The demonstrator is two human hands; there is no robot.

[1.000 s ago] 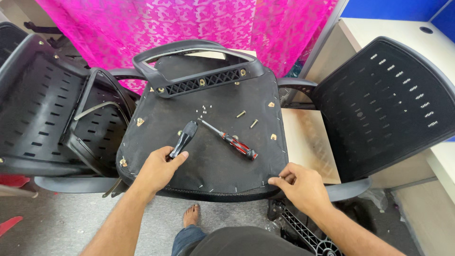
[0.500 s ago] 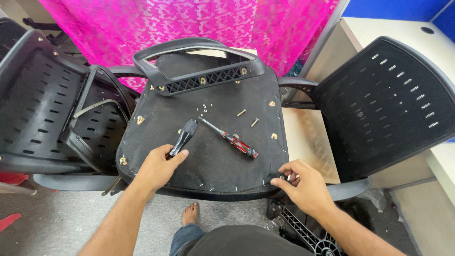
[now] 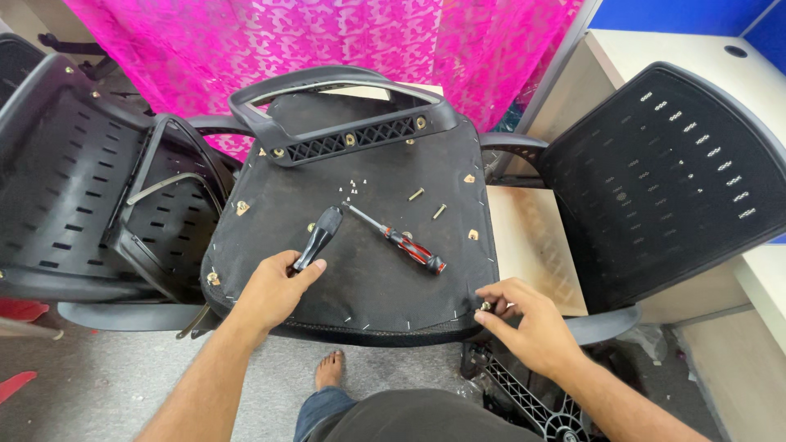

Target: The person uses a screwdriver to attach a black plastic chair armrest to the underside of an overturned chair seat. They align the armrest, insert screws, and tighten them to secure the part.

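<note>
Nearest the person, the right hand (image 3: 528, 323) sits at the front right corner of the upturned seat base (image 3: 360, 270), fingers curled and pinching a small bolt (image 3: 485, 306) right at the stapled edge. The left hand (image 3: 274, 288) rests just inside the front left rim, loosely closed around the butt of a black-handled tool (image 3: 319, 236) that lies flat on the fabric, pointing away. Below the front rim a bare foot (image 3: 330, 370) stands on the grey floor (image 3: 90, 401). Just beyond the hands, a red-and-black screwdriver (image 3: 399, 240) lies diagonally across the middle of the base, apart from both hands, with bare fabric around it. Further on, two loose screws (image 3: 427, 202) and a scatter of tiny ones lie short of the black armrest bracket (image 3: 344, 131) bolted along the far edge. Black perforated chair shells (image 3: 671, 188) crowd both sides, the left one close against the base, and a pink curtain (image 3: 327, 41) hangs behind.
</note>
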